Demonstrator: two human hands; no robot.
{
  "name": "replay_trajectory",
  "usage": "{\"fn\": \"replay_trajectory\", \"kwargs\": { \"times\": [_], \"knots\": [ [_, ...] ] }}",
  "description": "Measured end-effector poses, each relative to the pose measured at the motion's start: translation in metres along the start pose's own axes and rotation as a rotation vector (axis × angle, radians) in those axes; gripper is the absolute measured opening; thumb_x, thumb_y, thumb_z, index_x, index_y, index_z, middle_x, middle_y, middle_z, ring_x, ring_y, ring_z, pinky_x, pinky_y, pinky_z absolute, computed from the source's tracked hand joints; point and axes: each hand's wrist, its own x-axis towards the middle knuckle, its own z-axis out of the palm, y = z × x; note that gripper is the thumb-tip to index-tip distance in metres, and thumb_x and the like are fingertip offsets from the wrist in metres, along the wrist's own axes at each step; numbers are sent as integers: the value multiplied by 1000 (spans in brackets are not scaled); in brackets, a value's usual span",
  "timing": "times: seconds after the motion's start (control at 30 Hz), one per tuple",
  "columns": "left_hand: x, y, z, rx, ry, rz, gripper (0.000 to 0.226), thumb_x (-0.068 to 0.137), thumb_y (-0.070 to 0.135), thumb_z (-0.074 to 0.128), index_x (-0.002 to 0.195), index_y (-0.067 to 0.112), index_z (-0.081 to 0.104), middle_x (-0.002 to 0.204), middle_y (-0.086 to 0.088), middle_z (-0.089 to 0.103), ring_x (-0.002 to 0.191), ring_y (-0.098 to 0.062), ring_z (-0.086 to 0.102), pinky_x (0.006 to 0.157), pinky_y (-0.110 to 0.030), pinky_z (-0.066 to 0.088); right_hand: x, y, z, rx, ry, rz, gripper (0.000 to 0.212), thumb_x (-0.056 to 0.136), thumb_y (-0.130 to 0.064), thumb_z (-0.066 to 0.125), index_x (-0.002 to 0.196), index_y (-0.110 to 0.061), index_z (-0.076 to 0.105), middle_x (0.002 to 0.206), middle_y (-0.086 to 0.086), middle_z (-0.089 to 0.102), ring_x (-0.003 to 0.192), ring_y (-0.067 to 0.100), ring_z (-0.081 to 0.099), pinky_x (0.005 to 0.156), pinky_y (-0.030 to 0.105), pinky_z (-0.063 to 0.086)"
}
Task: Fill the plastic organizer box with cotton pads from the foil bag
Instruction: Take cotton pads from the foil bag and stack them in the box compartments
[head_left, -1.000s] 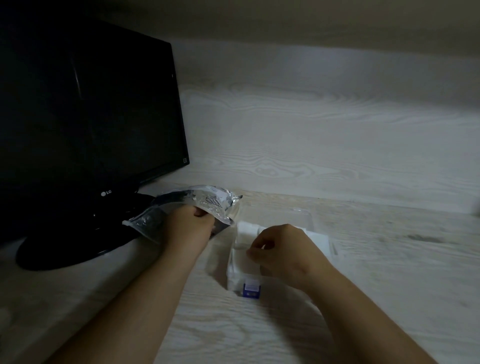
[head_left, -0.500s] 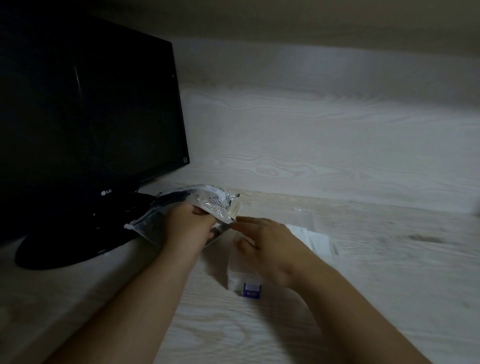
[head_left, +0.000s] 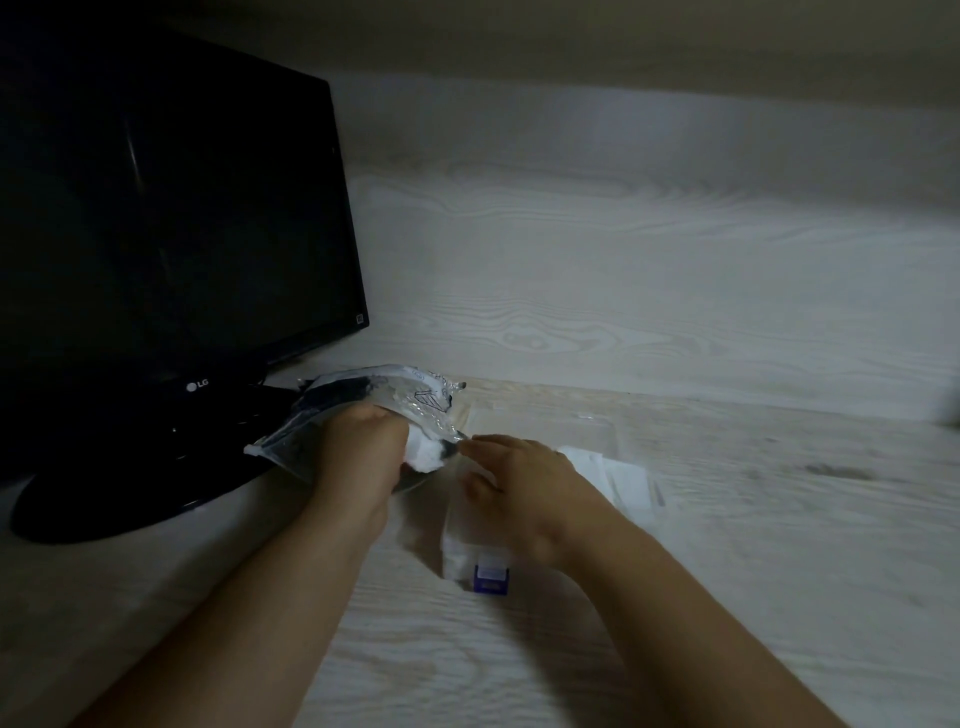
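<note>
My left hand (head_left: 358, 457) grips the shiny foil bag (head_left: 363, 405) in front of the monitor base, its mouth facing right. White cotton pads (head_left: 427, 455) show in that mouth. My right hand (head_left: 519, 483) reaches to the bag's mouth with fingers stretched out, fingertips at the foil edge just right of the pads, holding nothing. The clear plastic organizer box (head_left: 462, 551) with a blue latch (head_left: 491, 576) lies on the desk under my right hand. White pads fill its near left corner and show at its right side (head_left: 623, 473). Its clear lid (head_left: 545, 415) lies open behind.
A black LG monitor (head_left: 171, 218) on a round base (head_left: 104, 499) stands at the left, close behind the bag. The pale wood-grain desk (head_left: 779, 545) runs right and toward me. A pale wood-grain back panel (head_left: 623, 260) rises behind.
My right hand left the box, where it was curled over the pads, and moved up-left to the bag's mouth with fingers straightened. The left hand tilted the bag, exposing cotton pads.
</note>
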Motion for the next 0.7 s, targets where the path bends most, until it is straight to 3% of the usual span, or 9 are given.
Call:
{"fn": "replay_trajectory", "kwargs": {
  "times": [0.1, 0.17, 0.27, 0.33, 0.47, 0.53, 0.6, 0.7],
  "knots": [
    [2, 6, 0, 17, -21, -104, 28, 90, -5, 47, 68, 14, 47, 70, -7, 48, 60, -20, 45, 53, -22, 36, -1, 0, -1, 13, -8, -7, 43, 98, -32, 43, 141, -32, 47, 145, -4, 47, 128, 26, 47, 107, 41, 37],
    [4, 10, 0, -19, -26, -195, 29, 93, -3, 41, 66, 10, 43, 70, -11, 45, 61, -22, 47, 46, -21, 37, -2, 0, -3, 87, 16, 15, 40, 98, -27, 44, 137, -32, 52, 141, -4, 50, 125, 24, 50, 104, 38, 40],
    [-4, 14, 0, -171, -62, -228, 32, 88, -4, 34, 60, 10, 35, 60, -8, 35, 30, -12, 35, 34, -8, 22, -4, 3, -10, 383, 146, 153, 35, 95, -14, 46, 121, -27, 66, 127, -4, 61, 110, 16, 61, 83, 20, 49],
    [-11, 14, -2, -231, -108, -237, 32, 85, -7, 30, 57, 10, 30, 58, -7, 32, 24, -9, 30, 34, -6, 17, -5, 6, -13, 511, 204, 223, 29, 93, -13, 50, 110, -25, 70, 110, -6, 68, 98, 11, 64, 72, 13, 45],
    [-21, 17, -2, -259, -290, -234, 22, 59, -8, 29, 60, 13, 23, 61, -3, 26, 28, -9, 27, 34, -8, 14, -11, 7, -19, 726, 187, 302, 18, 95, -20, 55, 93, -17, 72, 87, -1, 73, 78, 14, 67, 70, 26, 51],
    [-21, 15, 0, -218, -310, -204, 25, 61, -9, 27, 62, 16, 24, 62, -3, 23, 30, -10, 26, 36, -8, 14, -14, 8, -24, 743, 177, 306, 19, 95, -25, 55, 91, -15, 71, 83, 0, 74, 72, 13, 68, 68, 29, 52],
    [-20, 14, 0, -196, -307, -151, 28, 67, -11, 25, 61, 17, 23, 63, -3, 21, 34, -11, 25, 39, -8, 14, -17, 7, -28, 721, 168, 292, 18, 95, -25, 57, 91, -15, 70, 82, -1, 75, 64, 9, 65, 59, 22, 48],
    [-19, 13, 0, -237, -291, -87, 28, 65, -11, 26, 60, 16, 24, 62, -3, 24, 35, -10, 28, 38, -10, 14, -20, 2, -29, 841, 108, 289, 17, 96, -23, 57, 95, -10, 67, 82, 6, 75, 61, 14, 64, 52, 24, 46]
  ]
}}
